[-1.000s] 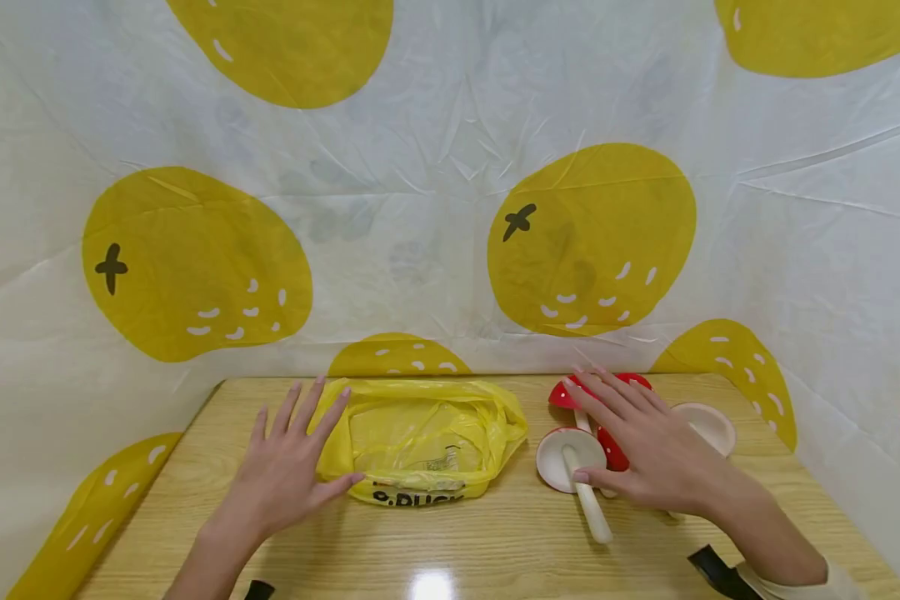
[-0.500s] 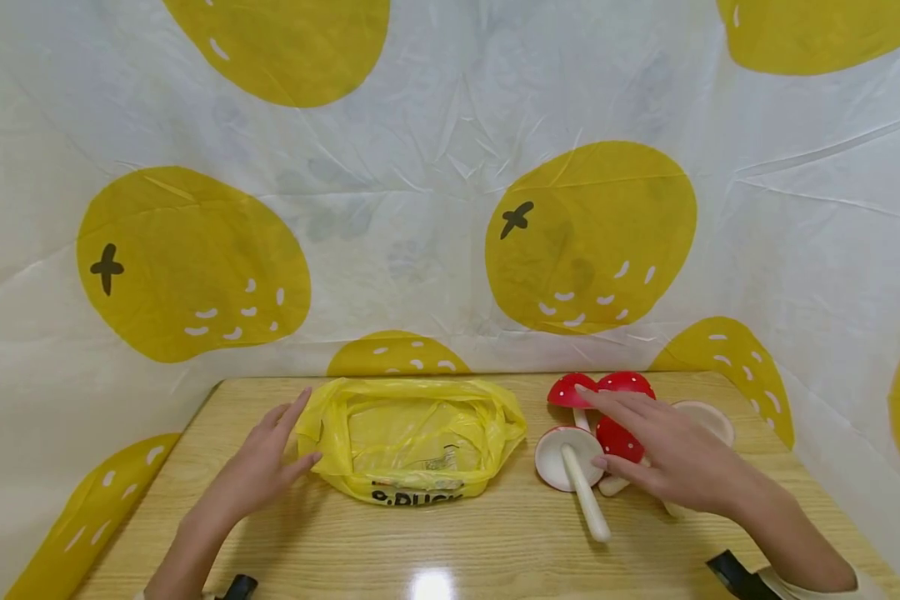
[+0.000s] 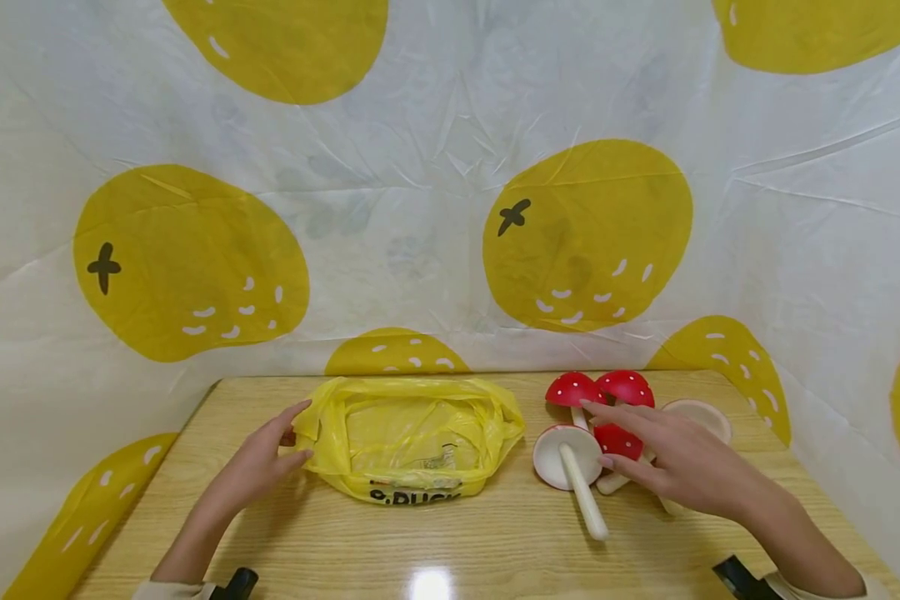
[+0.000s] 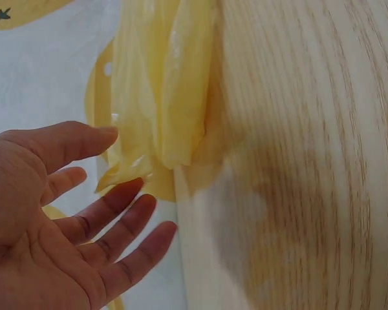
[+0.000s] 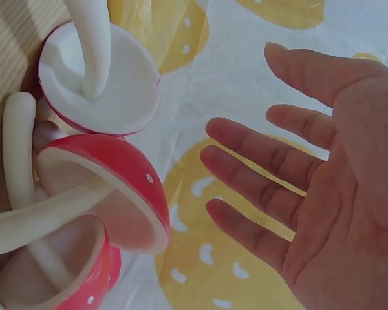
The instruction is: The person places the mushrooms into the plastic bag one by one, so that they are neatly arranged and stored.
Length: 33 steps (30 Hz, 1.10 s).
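A yellow plastic bag (image 3: 328, 433) with black lettering lies on the table, its mouth spread upward. My left hand (image 3: 258, 467) is at the bag's left end, fingers loosely bent and fingertips right at the plastic. In the left wrist view those fingers (image 4: 126, 223) are spread beside the bag's corner (image 4: 158, 84), holding nothing. Over a cluster of toy mushrooms with white-spotted red caps (image 3: 572, 388) hovers my right hand (image 3: 690, 462), partly covering them. One mushroom (image 3: 585, 496) lies with its pale underside and stem showing. The right wrist view shows the right fingers (image 5: 258, 165) apart from the mushroom caps (image 5: 132, 174).
The light wooden table (image 3: 390, 550) ends at a white cloth backdrop (image 3: 405, 275) printed with large yellow fruit. Another mushroom's pale cap underside (image 3: 708, 417) shows behind the right hand. Black wrist straps (image 3: 240, 583) sit at the bottom.
My left hand has drawn back from over the bag to its left end, its fingers now less spread. My right hand has shifted slightly right and down, uncovering more red caps.
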Motion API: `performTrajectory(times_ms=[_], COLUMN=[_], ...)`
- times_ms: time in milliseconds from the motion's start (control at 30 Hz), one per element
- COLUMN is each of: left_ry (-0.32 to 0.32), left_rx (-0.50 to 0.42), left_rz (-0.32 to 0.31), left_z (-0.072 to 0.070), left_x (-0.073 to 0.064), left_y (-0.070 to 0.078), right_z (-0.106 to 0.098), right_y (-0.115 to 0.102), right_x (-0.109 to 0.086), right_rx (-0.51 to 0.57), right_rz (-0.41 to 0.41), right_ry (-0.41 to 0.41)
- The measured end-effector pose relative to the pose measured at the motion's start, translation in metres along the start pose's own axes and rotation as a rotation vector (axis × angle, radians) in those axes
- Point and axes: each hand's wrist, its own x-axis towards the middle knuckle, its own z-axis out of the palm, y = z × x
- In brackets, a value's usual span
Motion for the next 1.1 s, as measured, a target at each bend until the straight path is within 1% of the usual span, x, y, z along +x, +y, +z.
performTrajectory(times_ms=[67, 133, 333, 567, 667, 867, 1100], left_ry=[0.005, 0.011, 0.026, 0.023, 0.018, 0.023, 0.027], left_rx=[-0.003, -0.005, -0.012, -0.003, -0.004, -0.008, -0.012], left_rz=[-0.006, -0.015, -0.034, -0.013, -0.012, -0.013, -0.021], left_z=[0.001, 0.002, 0.003, 0.005, 0.005, 0.005, 0.005], left_x=[0.002, 0.003, 0.004, 0.004, 0.004, 0.004, 0.003], left_y=[0.000, 0.000, 0.002, 0.001, 0.000, 0.000, -0.001], right_z=[0.001, 0.002, 0.004, 0.016, 0.022, 0.035, 0.052], right_y=[0.001, 0.002, 0.004, 0.006, 0.005, 0.001, -0.002], right_x=[-0.001, -0.002, -0.004, -0.005, -0.005, -0.004, -0.006], right_rx=[0.027, 0.054, 0.142, 0.285, 0.327, 0.404, 0.440], right_rz=[0.001, 0.014, 0.071, 0.112, 0.104, 0.138, 0.163], right_ry=[0.002, -0.015, -0.121, -0.228, -0.247, -0.295, -0.301])
